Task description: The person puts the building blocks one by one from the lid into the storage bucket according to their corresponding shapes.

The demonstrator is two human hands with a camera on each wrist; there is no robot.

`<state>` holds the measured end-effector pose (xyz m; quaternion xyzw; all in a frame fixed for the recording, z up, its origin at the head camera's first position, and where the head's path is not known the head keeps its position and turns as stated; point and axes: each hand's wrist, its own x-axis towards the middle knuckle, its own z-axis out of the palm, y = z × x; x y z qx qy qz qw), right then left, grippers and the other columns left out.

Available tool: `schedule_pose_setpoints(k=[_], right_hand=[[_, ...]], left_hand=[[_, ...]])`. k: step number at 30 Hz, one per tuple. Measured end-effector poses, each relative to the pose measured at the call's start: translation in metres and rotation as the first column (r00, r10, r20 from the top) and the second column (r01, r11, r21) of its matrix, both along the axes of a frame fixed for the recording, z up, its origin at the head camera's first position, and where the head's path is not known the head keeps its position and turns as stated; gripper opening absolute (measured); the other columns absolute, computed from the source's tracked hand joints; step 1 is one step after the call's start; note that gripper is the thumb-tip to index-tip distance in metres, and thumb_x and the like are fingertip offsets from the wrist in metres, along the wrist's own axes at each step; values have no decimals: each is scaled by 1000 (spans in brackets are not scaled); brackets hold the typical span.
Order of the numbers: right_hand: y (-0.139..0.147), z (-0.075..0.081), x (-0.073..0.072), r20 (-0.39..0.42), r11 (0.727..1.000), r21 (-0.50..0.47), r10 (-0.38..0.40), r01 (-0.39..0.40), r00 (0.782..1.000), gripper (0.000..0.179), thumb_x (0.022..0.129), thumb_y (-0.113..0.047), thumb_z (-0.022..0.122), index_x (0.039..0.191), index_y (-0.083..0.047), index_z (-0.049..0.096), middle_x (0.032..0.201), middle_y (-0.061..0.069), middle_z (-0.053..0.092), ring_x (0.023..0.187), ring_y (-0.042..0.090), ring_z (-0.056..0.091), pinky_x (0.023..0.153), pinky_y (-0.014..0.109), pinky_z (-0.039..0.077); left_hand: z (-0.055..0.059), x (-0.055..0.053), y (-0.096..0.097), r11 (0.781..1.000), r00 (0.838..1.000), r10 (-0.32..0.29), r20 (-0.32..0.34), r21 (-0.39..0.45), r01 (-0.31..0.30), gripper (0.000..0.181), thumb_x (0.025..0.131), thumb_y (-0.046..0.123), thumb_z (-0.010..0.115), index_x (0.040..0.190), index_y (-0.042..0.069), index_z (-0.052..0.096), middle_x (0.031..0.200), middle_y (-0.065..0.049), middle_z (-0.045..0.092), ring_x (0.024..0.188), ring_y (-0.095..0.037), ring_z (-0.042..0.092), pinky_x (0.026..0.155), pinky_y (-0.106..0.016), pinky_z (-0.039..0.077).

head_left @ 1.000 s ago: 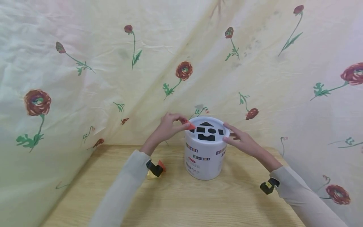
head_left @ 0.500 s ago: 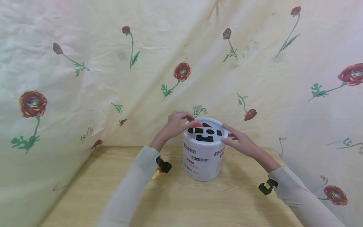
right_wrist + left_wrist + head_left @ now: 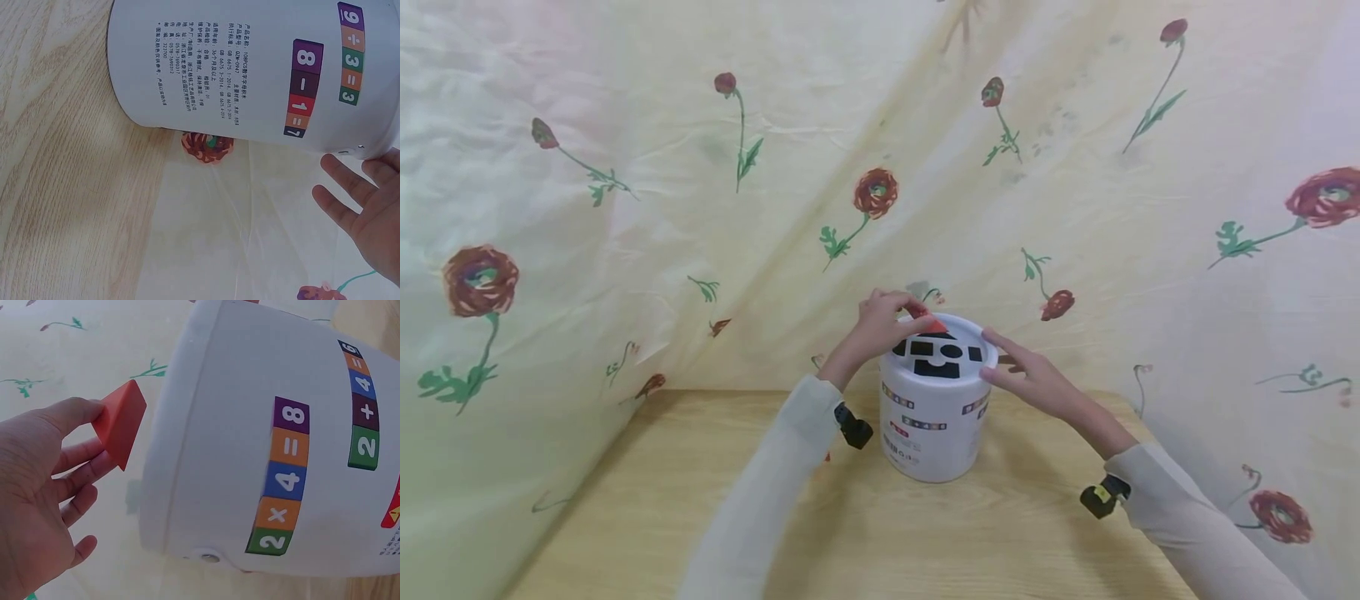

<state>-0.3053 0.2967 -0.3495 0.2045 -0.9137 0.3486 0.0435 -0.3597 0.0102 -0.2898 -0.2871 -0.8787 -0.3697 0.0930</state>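
In the head view a white bucket (image 3: 928, 433) stands upright on the table, its lid (image 3: 901, 365) cut with several dark shaped holes. My left hand (image 3: 880, 325) pinches a red triangular block (image 3: 125, 422) between thumb and fingers. That block is over the back of the lid, at the triangular hole (image 3: 936, 337), which it partly covers. My right hand (image 3: 1033, 381) rests against the bucket's right rim with fingers spread and fairly straight. The right wrist view shows some of its fingers (image 3: 350, 178) beside the bucket's top end, apart from one another.
The wooden table (image 3: 880, 542) extends in front of the bucket. A small red piece (image 3: 827, 457) peeks out beside the left wrist camera (image 3: 855, 427), mostly hidden by the arm. A flowered cloth (image 3: 775, 208) hangs close behind and along the sides.
My left hand has carried the red block rightward across the lid, from its left edge to the triangular hole. The right hand has stayed at the rim.
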Motion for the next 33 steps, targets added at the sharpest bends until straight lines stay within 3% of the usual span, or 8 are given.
schedule_pose_setpoints(k=[13, 25, 33], right_hand=[[1, 0, 1, 2, 1000, -3, 4, -4, 1000, 73, 102, -41, 58, 163, -19, 24, 165, 16, 33, 136, 45, 52, 101, 66, 46], [0, -2, 1, -3, 1000, -2, 9, -9, 1000, 72, 103, -42, 57, 163, -18, 24, 165, 17, 32, 137, 45, 51, 105, 67, 43], [1, -1, 1, 10, 1000, -2, -1, 1, 1000, 73, 103, -42, 56, 163, -19, 23, 165, 18, 32, 138, 46, 49, 107, 68, 40]], left_hand=[[-14, -16, 15, 997, 998, 50, 41, -61, -47, 32, 97, 43, 67, 114, 17, 72, 110, -2, 66, 114, -24, 42, 101, -49, 30], [-17, -13, 26, 988, 996, 83, 34, -131, -78, 31, 97, 43, 67, 117, 19, 73, 115, -3, 63, 116, -27, 39, 94, -44, 34], [-18, -13, 31, 985, 997, 77, 11, -156, -75, 32, 99, 43, 64, 121, 21, 70, 116, -3, 65, 117, -26, 41, 98, -47, 31]])
